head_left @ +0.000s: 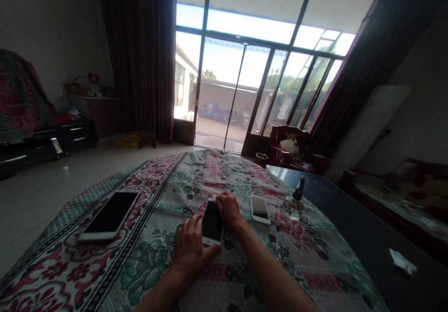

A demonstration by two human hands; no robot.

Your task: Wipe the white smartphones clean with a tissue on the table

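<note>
Right, we're in a tiled room, with tall glass doors (224, 60) glaring at the far end between dark curtains (140, 55), and a blue truck (213, 112) parked out in the yard. Over on the left runs a low black cabinet (73, 135), with a patterned throw (21, 93) heaped beyond it. To the right there's a red armchair (289, 146) by the doors and a sofa (402, 195) along the wall.

Front and centre, a floral quilt (147, 270) spreads out under my arms, with a dark glass-topped table (353, 237) alongside it, carrying a crumpled tissue (402, 261) and a small glass vessel (294, 204).

Three phones on the quilt now! Out to the left lies a large black-screened phone (109, 215), well apart from my hands. Just beyond my right hand (229, 209) sits a smaller white phone (260, 209), close but not touched.

And here's the action: a white-framed smartphone (212, 223) lies flat between my hands, its long axis running almost straight away from me. My right hand is curled down over its far right corner, clenched on the frame, though how firmly I can't tell. My left hand (191, 251) is nearer the close end, open, with its fingers against the long left edge and the thumb stretched out just below the short end.
</note>
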